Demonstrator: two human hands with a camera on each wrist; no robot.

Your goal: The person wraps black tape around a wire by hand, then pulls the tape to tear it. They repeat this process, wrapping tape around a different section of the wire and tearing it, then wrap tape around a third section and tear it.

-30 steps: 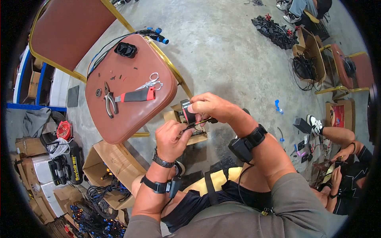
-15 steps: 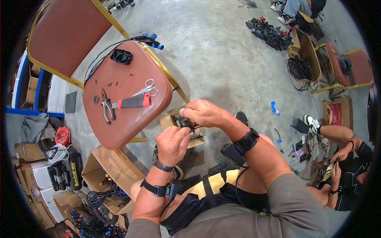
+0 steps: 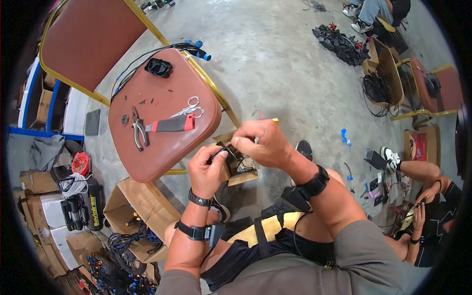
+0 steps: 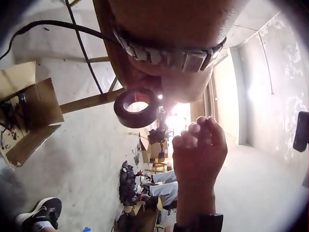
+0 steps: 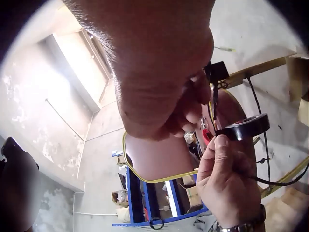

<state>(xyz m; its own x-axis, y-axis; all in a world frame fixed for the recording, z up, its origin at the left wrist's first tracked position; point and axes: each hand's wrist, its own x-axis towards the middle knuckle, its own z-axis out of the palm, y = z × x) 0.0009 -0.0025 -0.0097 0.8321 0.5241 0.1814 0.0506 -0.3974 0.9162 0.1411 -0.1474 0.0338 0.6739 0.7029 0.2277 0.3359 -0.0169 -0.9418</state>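
My left hand pinches a thin black cable between thumb and fingertips. A roll of black electrical tape hangs beside those fingertips, its free strip running to the cable; the left wrist view shows the tape roll's round core. Facing it, my right hand has its fingers curled at the cable's thin dark wires, which lead up to a small black connector. Its palm partly hides that grip. Both hands are held up, off the chair seat.
On the chair seat lie pliers, a red-and-grey utility knife, scissors and a black plastic housing. An open carton sits below my hands; another carton full of cables is left. Another person sits at right.
The tape roll has gone from beside my right hand to beside my left. My right hand has turned and shifted slightly right and down; the left stays near the same place.
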